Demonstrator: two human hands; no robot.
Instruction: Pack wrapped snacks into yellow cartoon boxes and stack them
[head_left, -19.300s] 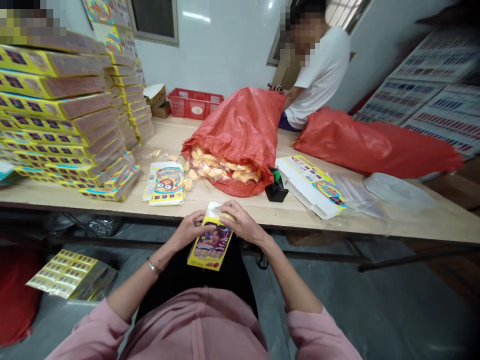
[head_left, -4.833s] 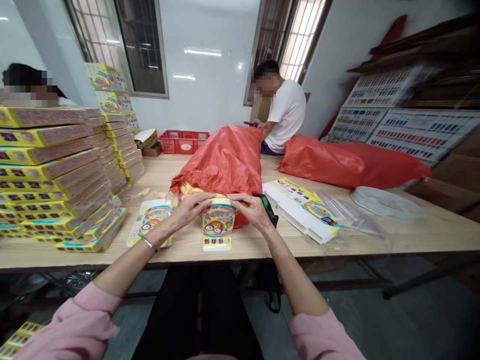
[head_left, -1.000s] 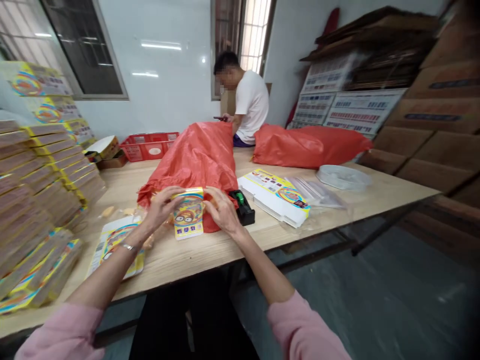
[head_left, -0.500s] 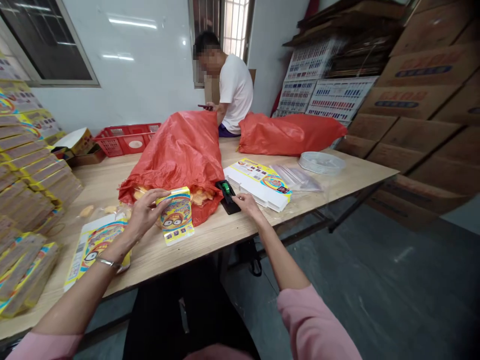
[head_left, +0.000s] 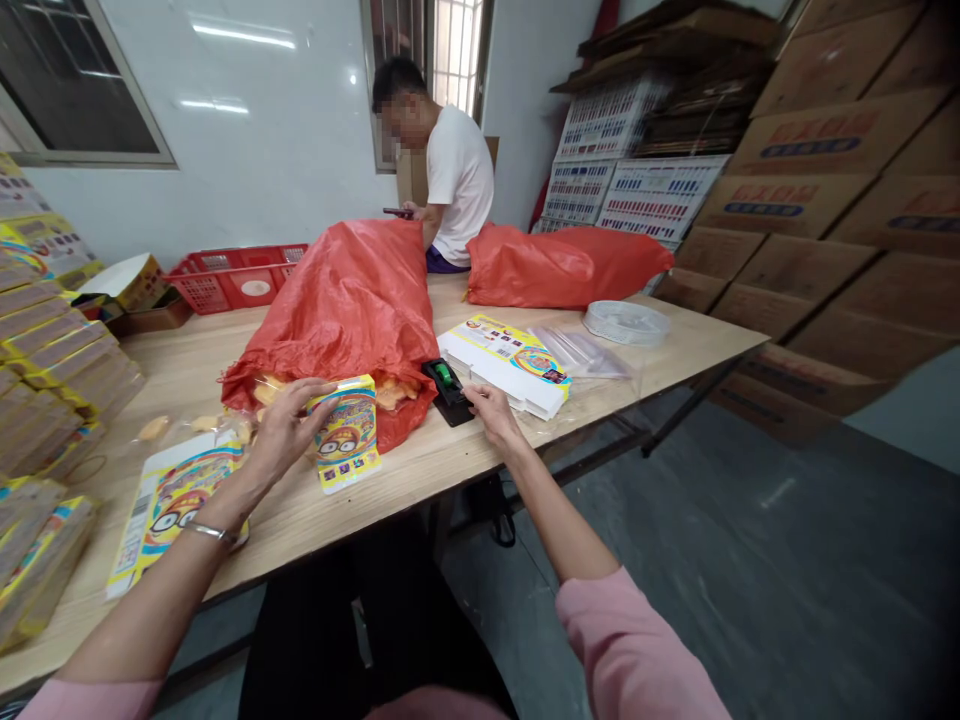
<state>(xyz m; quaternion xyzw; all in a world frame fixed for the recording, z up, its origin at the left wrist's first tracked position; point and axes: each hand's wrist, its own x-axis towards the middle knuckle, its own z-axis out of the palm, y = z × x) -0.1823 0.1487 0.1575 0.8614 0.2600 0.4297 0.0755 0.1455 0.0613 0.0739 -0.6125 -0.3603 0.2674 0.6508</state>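
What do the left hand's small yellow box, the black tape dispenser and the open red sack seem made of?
Small yellow rectangular box: probably thin, glossy cardboard, printed, with crisp edges. Black tape dispenser: likely moulded plastic, from its smooth, dark body. Open red sack: perhaps woven plastic, given sheen and creases.

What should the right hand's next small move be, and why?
Probably pull a strip from the black tape dispenser with the green centre: the right hand is at its edge, while the left hand holds the small yellow printed cardboard box nearby.
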